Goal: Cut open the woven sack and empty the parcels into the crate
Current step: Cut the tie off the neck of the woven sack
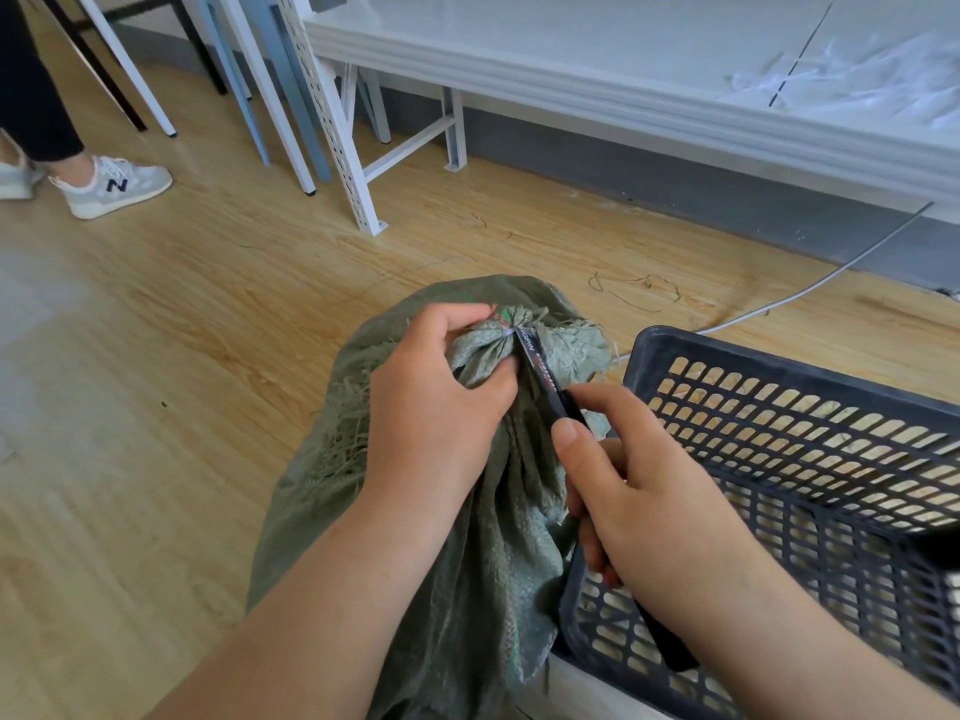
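Left hand clamps its fingers round the tied neck of the green woven sack on the floor, right hand grips a black knife at the tie, dark crate touching the sack.

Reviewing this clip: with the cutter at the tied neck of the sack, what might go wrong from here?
1. The left hand grips the sack neck right beside the cutter tip, so a slip may nick its fingers.
2. The right hand works the tool at the white tie; a deep cut might reach parcels inside.
3. The crate sits close and could be knocked.
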Motion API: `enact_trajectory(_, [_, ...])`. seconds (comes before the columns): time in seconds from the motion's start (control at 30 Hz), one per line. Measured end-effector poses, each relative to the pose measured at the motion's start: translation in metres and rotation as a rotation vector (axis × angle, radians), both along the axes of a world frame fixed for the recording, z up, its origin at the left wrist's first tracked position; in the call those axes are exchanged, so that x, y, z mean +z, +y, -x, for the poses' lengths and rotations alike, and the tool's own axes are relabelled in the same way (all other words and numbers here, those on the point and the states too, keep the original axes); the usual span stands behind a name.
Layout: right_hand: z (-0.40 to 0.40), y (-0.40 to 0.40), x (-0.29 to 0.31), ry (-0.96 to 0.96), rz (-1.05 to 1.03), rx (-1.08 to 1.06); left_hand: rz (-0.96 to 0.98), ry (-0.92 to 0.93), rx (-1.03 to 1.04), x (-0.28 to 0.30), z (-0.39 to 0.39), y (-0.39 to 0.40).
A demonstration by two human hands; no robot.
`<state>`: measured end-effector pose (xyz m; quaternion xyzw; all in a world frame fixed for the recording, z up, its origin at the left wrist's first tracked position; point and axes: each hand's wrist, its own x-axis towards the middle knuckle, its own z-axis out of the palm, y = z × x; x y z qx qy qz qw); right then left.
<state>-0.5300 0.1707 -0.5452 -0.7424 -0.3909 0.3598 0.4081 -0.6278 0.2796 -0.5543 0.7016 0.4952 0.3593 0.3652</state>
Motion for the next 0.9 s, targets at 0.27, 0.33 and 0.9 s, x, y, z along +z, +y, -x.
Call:
enact_trajectory(0.27, [-0.0001,-0.0015,-0.0041,-0.112,-0.010,-0.011,0.026,-0.029,0.016,-0.0014,0.0003,0.0024])
enact_trajectory(0.33, [0.0005,-0.0022,-0.0041,-0.119,-0.010,-0.004,0.027,-0.044,0.022,-0.0012,0.0004,0.0026])
enact_trajectory(0.9, [0.0030,0.0014,0.0034,0.062,-0.038,-0.037,-0.010,0.048,-0.014,0.0053,0.0004,-0.0050])
